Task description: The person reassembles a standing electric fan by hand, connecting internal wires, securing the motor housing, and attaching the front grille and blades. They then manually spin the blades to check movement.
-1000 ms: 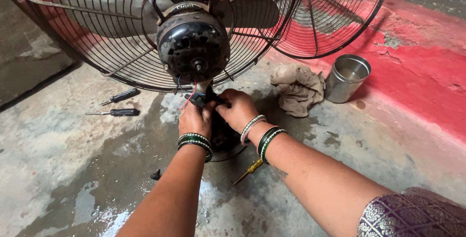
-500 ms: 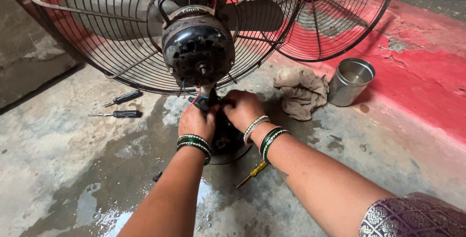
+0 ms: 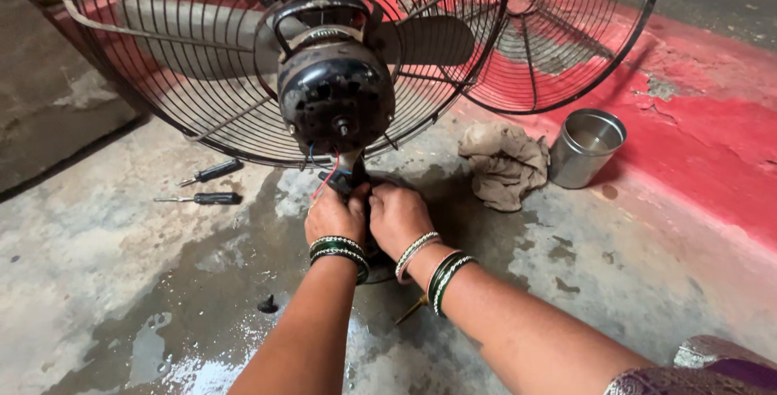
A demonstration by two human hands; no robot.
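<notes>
Black fan motor (image 3: 336, 95) hangs directly above my hands; its upright stem (image 3: 354, 170) runs down between them. My left hand (image 3: 334, 215) and right hand (image 3: 398, 218) both have their grip clamped round the stem, left slightly nearer the wires (image 3: 324, 180).

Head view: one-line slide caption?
Both hands grip the neck under a black fan motor; two screwdrivers lie nearby.

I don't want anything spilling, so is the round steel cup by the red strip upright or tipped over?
Upright. The round steel cup stands on its base with its open mouth facing up, beside the crumpled brown rag. Contents: cannot tell.
</notes>
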